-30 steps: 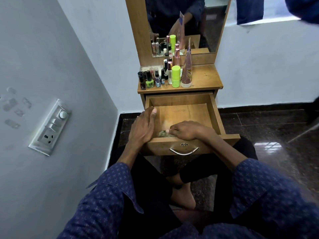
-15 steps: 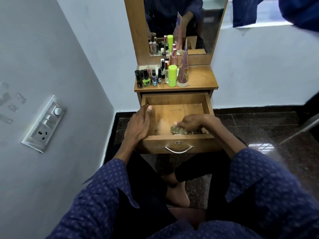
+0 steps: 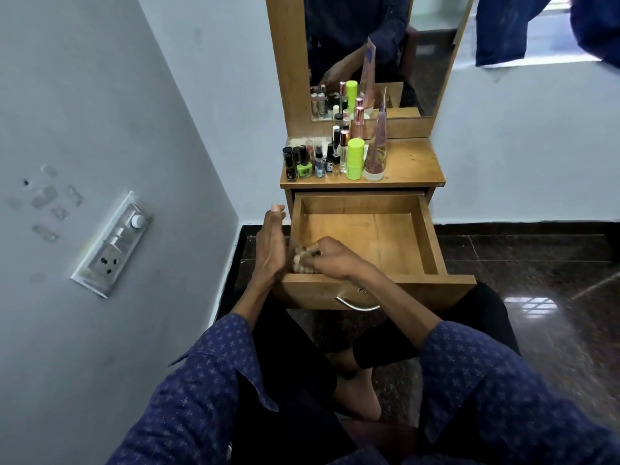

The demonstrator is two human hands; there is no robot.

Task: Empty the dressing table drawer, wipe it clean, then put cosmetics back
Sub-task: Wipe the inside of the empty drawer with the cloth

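Observation:
The wooden drawer [image 3: 429, 236] of the dressing table is pulled out, and nothing but a cloth and my hand is in it. My right hand [image 3: 330, 256] is inside it at the front left corner, shut on a small pale cloth [image 3: 302, 261] pressed to the drawer floor. My left hand [image 3: 270, 245] lies flat against the outside of the drawer's left wall, fingers straight. Several cosmetics stand on the tabletop [image 3: 409, 162]: nail polish bottles [image 3: 303, 164], a lime-green stick [image 3: 355, 159], a tall cone-shaped tube [image 3: 375, 152] and a pink-capped bottle [image 3: 358, 122].
A mirror [image 3: 372, 52] rises behind the tabletop. A grey wall with a switch and socket panel [image 3: 112, 243] stands close on the left. Dark glossy floor tiles [image 3: 543, 280] lie to the right. My crossed legs and bare foot [image 3: 359, 391] are under the drawer's metal handle [image 3: 357, 305].
My right hand has swept the cloth from the drawer's front middle-right over to the front left corner. My left hand stays at the drawer's left wall.

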